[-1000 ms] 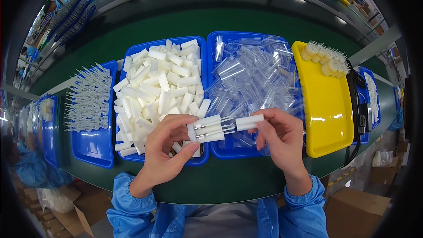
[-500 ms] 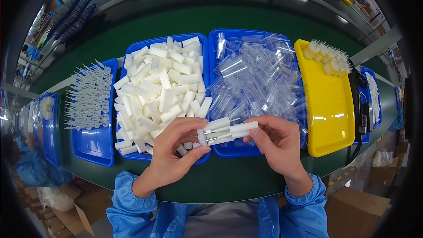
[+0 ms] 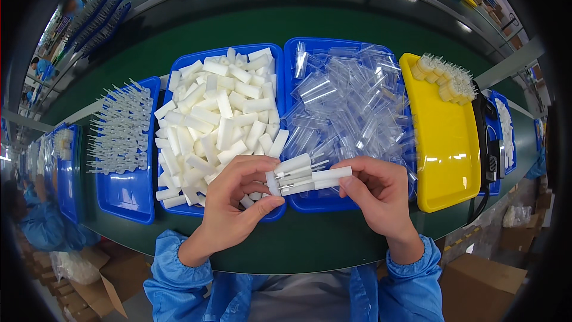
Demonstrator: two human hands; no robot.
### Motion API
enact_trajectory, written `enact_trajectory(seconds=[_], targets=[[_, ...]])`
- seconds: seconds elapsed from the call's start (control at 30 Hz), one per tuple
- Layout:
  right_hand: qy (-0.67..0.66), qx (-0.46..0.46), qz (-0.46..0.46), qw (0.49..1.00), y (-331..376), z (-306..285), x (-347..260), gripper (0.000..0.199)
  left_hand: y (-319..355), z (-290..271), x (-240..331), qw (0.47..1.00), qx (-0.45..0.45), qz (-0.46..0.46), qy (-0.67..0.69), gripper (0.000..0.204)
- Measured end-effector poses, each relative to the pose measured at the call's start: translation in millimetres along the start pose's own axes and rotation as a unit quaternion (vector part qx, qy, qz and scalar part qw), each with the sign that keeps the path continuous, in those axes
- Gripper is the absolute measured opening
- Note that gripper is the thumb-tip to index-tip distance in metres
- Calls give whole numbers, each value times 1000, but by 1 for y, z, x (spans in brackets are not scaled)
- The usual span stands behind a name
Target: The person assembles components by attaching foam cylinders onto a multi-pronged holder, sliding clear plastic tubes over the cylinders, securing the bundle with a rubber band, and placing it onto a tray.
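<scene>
Item: bundle of white tubes (image 3: 301,176), held over the desk's near edge, above the near rims of the two middle blue trays (image 3: 298,203). Long axis runs left–right, nearly level. Left hand (image 3: 238,203) grip pinches the left end; right hand (image 3: 375,194) grip pinches the right end. Both hands equally close.

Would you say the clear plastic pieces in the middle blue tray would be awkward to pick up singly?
Probably: the clear plastic pieces lie jumbled and overlapping, so neighbours may shift. They look thin, glossy and likely light, perhaps slippery.
</scene>
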State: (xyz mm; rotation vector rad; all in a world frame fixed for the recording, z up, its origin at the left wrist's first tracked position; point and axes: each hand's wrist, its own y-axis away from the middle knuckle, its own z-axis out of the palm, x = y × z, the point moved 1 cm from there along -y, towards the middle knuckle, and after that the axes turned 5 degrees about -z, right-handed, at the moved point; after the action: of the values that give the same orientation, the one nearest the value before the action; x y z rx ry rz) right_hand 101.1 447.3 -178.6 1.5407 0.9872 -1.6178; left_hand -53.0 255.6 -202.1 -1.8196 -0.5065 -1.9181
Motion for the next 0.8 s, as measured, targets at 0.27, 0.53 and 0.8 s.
enact_trajectory(seconds=[0.27,0.53,0.8], targets=[[53,-29,-14,998,1,3,0,19,-2,2,-1,997,-15,38,-59,46],[192,48,-133,971,-1,12,-1,24,-2,2,-2,997,22,36,-64,46],[177,48,-116,976,7,26,3,25,-2,6,-1,990,23,72,-120,46]])
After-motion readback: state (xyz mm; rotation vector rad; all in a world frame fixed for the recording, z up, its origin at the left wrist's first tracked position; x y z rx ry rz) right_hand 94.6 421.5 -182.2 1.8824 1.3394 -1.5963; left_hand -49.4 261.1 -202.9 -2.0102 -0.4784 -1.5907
